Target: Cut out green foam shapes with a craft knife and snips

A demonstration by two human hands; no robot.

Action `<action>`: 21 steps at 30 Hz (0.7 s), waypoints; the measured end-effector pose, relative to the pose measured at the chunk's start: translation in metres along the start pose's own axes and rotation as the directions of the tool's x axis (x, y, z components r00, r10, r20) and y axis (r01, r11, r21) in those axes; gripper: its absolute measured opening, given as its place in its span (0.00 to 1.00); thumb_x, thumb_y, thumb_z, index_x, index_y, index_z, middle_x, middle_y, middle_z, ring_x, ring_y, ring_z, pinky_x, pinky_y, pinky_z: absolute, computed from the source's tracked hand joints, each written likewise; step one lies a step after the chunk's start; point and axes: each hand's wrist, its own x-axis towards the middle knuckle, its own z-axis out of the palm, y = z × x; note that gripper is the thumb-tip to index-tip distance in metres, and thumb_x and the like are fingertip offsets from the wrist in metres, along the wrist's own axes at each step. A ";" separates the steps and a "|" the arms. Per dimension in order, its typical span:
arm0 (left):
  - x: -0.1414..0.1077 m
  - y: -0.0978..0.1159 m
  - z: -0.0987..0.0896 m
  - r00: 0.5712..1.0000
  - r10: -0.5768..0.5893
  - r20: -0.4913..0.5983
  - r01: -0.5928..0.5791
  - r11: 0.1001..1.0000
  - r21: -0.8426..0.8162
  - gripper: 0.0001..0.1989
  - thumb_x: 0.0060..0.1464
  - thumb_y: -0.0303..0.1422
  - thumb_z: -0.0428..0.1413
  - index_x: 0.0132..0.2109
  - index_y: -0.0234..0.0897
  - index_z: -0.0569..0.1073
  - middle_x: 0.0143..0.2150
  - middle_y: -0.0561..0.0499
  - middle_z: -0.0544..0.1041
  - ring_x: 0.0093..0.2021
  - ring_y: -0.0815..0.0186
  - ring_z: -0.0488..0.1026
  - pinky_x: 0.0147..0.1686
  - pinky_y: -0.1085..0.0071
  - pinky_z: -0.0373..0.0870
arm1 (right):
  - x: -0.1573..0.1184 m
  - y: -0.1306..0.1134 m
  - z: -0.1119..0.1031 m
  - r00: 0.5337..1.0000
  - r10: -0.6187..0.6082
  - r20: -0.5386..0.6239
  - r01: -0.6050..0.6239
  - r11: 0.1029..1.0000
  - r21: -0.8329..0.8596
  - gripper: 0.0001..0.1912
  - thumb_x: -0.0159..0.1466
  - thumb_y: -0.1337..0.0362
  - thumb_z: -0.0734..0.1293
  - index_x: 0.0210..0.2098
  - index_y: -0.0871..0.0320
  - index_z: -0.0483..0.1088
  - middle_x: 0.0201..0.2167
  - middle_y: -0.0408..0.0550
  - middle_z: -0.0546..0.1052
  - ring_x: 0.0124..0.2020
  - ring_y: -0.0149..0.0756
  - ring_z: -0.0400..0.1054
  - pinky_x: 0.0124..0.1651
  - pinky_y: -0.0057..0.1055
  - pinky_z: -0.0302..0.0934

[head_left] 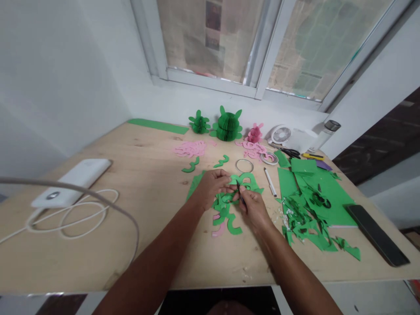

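Observation:
My left hand pinches a curvy green paper cutout by its left side, above the middle of the table. Closed round a slim dark pointed tool, my right hand has its tip against the paper; whether it is a pair of scissors or a blade I cannot tell. Under both hands lies a heap of green cutouts, with a pink paper piece at its lower edge. Two wavy green strips lie just beyond my left hand.
Green paper scraps, small black scissors and a dark phone lie right. A white marker and tape rolls are nearer. Paper figures and a fan stand behind. A white power bank with cable lies left.

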 end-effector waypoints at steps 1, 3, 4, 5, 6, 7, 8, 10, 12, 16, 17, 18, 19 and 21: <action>0.000 0.000 0.000 1.000 0.001 -0.004 -0.001 1.000 -0.002 0.10 0.38 0.31 0.63 0.28 0.35 0.69 0.21 0.55 0.73 0.25 0.65 0.77 0.29 0.71 0.72 | 0.000 0.000 0.000 1.000 0.001 0.000 -0.001 1.000 -0.003 0.29 0.52 0.37 0.67 0.20 0.59 0.70 0.06 0.32 0.53 0.09 0.23 0.41 0.15 0.26 0.31; 0.000 0.000 0.000 1.000 0.005 -0.018 -0.005 1.000 -0.008 0.11 0.37 0.31 0.64 0.28 0.35 0.69 0.20 0.55 0.73 0.25 0.65 0.77 0.29 0.71 0.72 | 0.000 0.002 0.000 1.000 0.007 0.003 -0.007 1.000 -0.008 0.29 0.52 0.37 0.67 0.20 0.60 0.70 0.06 0.32 0.54 0.09 0.23 0.41 0.15 0.27 0.31; 0.001 -0.001 0.000 1.000 0.008 -0.025 -0.008 1.000 -0.010 0.11 0.37 0.31 0.64 0.27 0.35 0.69 0.20 0.54 0.73 0.25 0.65 0.76 0.28 0.71 0.72 | 0.000 0.002 0.000 1.000 0.011 0.003 -0.011 1.000 -0.006 0.29 0.52 0.37 0.67 0.20 0.60 0.70 0.06 0.33 0.54 0.09 0.22 0.41 0.15 0.27 0.31; 0.001 -0.002 0.001 0.999 0.011 -0.031 -0.012 1.000 -0.010 0.11 0.37 0.31 0.64 0.27 0.35 0.69 0.20 0.54 0.73 0.25 0.65 0.76 0.29 0.71 0.72 | 0.001 0.003 0.000 1.000 0.016 0.000 -0.016 1.000 -0.001 0.29 0.52 0.37 0.67 0.20 0.60 0.70 0.06 0.33 0.54 0.09 0.22 0.42 0.15 0.26 0.31; 0.002 -0.003 0.001 0.999 0.016 -0.037 -0.017 1.000 -0.010 0.11 0.37 0.32 0.64 0.27 0.35 0.70 0.21 0.53 0.74 0.25 0.65 0.76 0.29 0.71 0.72 | 0.001 0.003 0.001 1.000 0.018 -0.009 -0.018 1.000 0.008 0.29 0.51 0.37 0.67 0.20 0.60 0.70 0.06 0.33 0.55 0.09 0.22 0.42 0.15 0.26 0.31; 0.002 -0.004 0.002 0.999 0.022 -0.043 -0.022 1.000 -0.010 0.11 0.38 0.33 0.65 0.27 0.34 0.70 0.21 0.52 0.74 0.25 0.65 0.76 0.29 0.72 0.71 | 0.001 0.003 0.001 1.000 0.018 -0.022 -0.018 1.000 0.019 0.29 0.51 0.37 0.67 0.20 0.60 0.70 0.06 0.33 0.55 0.09 0.22 0.42 0.15 0.26 0.31; 0.002 -0.005 0.003 0.998 0.028 -0.050 -0.028 1.000 -0.013 0.11 0.38 0.33 0.65 0.27 0.34 0.71 0.21 0.52 0.75 0.25 0.65 0.76 0.29 0.72 0.71 | 0.002 0.003 0.002 0.999 0.014 -0.037 -0.013 0.999 0.034 0.29 0.51 0.37 0.67 0.20 0.60 0.69 0.06 0.33 0.55 0.09 0.22 0.42 0.15 0.26 0.32; 0.001 -0.008 0.006 0.997 0.037 -0.063 -0.039 0.999 -0.024 0.12 0.37 0.34 0.66 0.29 0.34 0.72 0.22 0.51 0.76 0.26 0.66 0.76 0.30 0.72 0.71 | 0.002 0.002 0.002 0.998 0.009 -0.064 -0.005 0.998 0.067 0.29 0.50 0.37 0.68 0.20 0.59 0.69 0.06 0.33 0.55 0.09 0.22 0.42 0.15 0.26 0.32; -0.001 -0.009 0.010 0.998 0.040 -0.040 -0.042 0.998 -0.037 0.13 0.36 0.33 0.67 0.30 0.34 0.73 0.24 0.50 0.77 0.26 0.67 0.75 0.30 0.72 0.71 | 0.002 0.000 0.003 0.997 0.019 -0.081 -0.010 0.995 0.103 0.29 0.49 0.37 0.68 0.20 0.59 0.68 0.06 0.32 0.55 0.09 0.22 0.41 0.14 0.26 0.32; -0.007 -0.011 0.019 0.996 0.039 0.077 -0.035 0.998 -0.056 0.12 0.37 0.33 0.67 0.28 0.33 0.73 0.23 0.51 0.75 0.22 0.70 0.71 0.29 0.72 0.70 | 0.000 -0.003 0.003 0.995 0.042 -0.093 -0.029 0.991 0.132 0.29 0.48 0.37 0.68 0.21 0.59 0.68 0.06 0.32 0.55 0.09 0.21 0.41 0.14 0.25 0.31; -0.008 -0.011 0.020 0.997 0.042 0.067 -0.037 0.997 -0.063 0.11 0.38 0.33 0.66 0.27 0.34 0.73 0.23 0.52 0.75 0.22 0.71 0.70 0.29 0.72 0.70 | 0.000 -0.003 0.003 0.995 0.041 -0.092 -0.029 0.991 0.132 0.29 0.48 0.36 0.68 0.21 0.59 0.68 0.06 0.32 0.55 0.09 0.21 0.41 0.14 0.25 0.31; -0.009 -0.011 0.020 0.998 0.044 0.043 -0.041 0.997 -0.070 0.10 0.39 0.33 0.65 0.26 0.34 0.72 0.23 0.51 0.75 0.22 0.70 0.70 0.29 0.72 0.70 | 0.000 -0.002 0.003 0.995 0.041 -0.087 -0.029 0.991 0.134 0.29 0.48 0.36 0.68 0.21 0.59 0.68 0.06 0.32 0.55 0.09 0.21 0.41 0.14 0.25 0.31; -0.009 -0.011 0.020 0.999 0.044 0.011 -0.043 0.996 -0.073 0.10 0.39 0.33 0.65 0.26 0.34 0.72 0.23 0.51 0.75 0.22 0.70 0.71 0.29 0.71 0.70 | 0.000 -0.001 0.003 0.996 0.040 -0.081 -0.029 0.990 0.137 0.30 0.48 0.36 0.68 0.21 0.59 0.68 0.06 0.33 0.55 0.09 0.21 0.41 0.14 0.25 0.31; -0.008 -0.012 0.019 0.998 0.040 -0.051 -0.044 0.996 -0.074 0.09 0.39 0.32 0.64 0.26 0.34 0.72 0.24 0.50 0.76 0.24 0.69 0.73 0.30 0.71 0.71 | 0.001 0.001 0.003 0.996 0.041 -0.074 -0.030 0.989 0.142 0.30 0.49 0.36 0.68 0.21 0.59 0.68 0.07 0.32 0.55 0.09 0.21 0.41 0.14 0.25 0.31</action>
